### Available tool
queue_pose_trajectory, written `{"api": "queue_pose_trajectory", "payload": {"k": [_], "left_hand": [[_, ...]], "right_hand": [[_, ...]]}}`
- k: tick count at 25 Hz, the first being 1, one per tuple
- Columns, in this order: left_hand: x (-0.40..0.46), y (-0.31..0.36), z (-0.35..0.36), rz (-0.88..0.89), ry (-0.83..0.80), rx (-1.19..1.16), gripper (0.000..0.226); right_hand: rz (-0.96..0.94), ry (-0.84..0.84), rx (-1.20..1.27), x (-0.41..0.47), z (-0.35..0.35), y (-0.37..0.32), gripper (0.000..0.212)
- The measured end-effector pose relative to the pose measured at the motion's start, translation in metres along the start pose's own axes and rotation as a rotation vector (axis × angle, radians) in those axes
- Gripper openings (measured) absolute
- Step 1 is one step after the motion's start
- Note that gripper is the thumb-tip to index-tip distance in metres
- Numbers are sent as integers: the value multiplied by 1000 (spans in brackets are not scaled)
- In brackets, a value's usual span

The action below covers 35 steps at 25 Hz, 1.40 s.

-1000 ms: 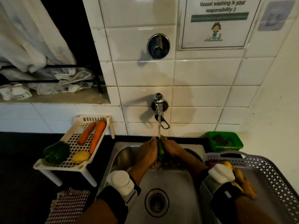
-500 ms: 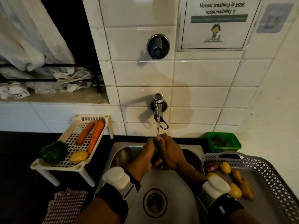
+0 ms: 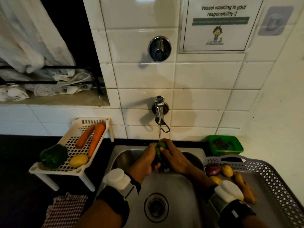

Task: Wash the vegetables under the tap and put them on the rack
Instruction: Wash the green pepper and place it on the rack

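Water runs from the wall tap onto a green vegetable held over the steel sink. My left hand grips its lower part and my right hand wraps its upper end; most of the vegetable is hidden between them. The white rack on the left counter carries two carrots, a green capsicum and a potato. A grey basket on the right holds an onion, potatoes and ginger.
A green tub with a scrubber stands behind the basket. A checked cloth lies on the dark counter in front of the rack. A round wall valve sits above the tap. White cloths hang in the window recess at the left.
Both hands have shifted along the green vegetable under the stream, the right hand closing more over its top. The view has dropped slightly, so the basket contents show more.
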<state>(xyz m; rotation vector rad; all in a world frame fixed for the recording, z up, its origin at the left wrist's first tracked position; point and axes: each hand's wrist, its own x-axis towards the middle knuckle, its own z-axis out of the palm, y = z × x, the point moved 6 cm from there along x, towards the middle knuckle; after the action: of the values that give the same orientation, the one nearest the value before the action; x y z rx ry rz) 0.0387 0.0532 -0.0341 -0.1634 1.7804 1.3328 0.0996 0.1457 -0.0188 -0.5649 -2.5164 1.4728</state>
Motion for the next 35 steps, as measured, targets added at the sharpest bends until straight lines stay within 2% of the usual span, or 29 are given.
{"api": "queue_pose_trajectory", "payload": {"k": [3, 5, 6, 7, 8, 10, 11, 13, 15, 17, 18, 23, 25, 27, 30, 32, 35], "left_hand": [[-4, -4, 16, 37, -111, 2, 53], [-2, -7, 25, 154, -114, 219, 42], [-6, -7, 23, 93, -88, 352, 38], [-7, -9, 16, 67, -68, 402, 41], [5, -3, 13, 128, -41, 342, 50], [0, 3, 6, 223, -127, 287, 70], [-1, 4, -5, 254, -98, 293, 75], [11, 9, -5, 271, -3, 216, 67], [12, 7, -10, 158, 47, 58, 54], [18, 4, -12, 67, -14, -119, 53], [17, 4, -12, 66, -38, -138, 54], [16, 3, -1, 79, 18, -13, 63], [16, 3, 1, 76, 31, -14, 68], [12, -2, 5, 90, -27, -20, 66], [9, -30, -7, -7, -83, 26, 66], [8, -57, -22, -79, -128, 47, 69], [4, -70, -48, -37, -73, 45, 60]], "right_hand": [[28, 38, -153, 2, -1, -5, 29], [56, 54, -281, 7, 0, -7, 33], [68, 45, -368, 11, -1, -8, 35], [95, 39, -417, 12, -2, -8, 37], [131, 38, -439, 14, -4, -8, 40], [292, 22, -221, 14, -7, 0, 57], [389, 9, -48, 11, -5, 4, 70], [405, -22, 122, 8, -3, 5, 86], [279, -40, 151, 4, 2, 0, 79], [152, -34, 26, -3, 4, -3, 58], [114, -13, -74, -5, 4, -1, 54], [183, 236, -242, -9, -4, 0, 50], [180, 281, -296, -4, -8, -3, 54], [217, 270, -198, 3, -9, 5, 59], [406, 166, 210, -5, 13, 38, 59], [596, 47, 243, -27, 39, 74, 62], [681, -45, 293, -41, 72, 99, 63]]}}
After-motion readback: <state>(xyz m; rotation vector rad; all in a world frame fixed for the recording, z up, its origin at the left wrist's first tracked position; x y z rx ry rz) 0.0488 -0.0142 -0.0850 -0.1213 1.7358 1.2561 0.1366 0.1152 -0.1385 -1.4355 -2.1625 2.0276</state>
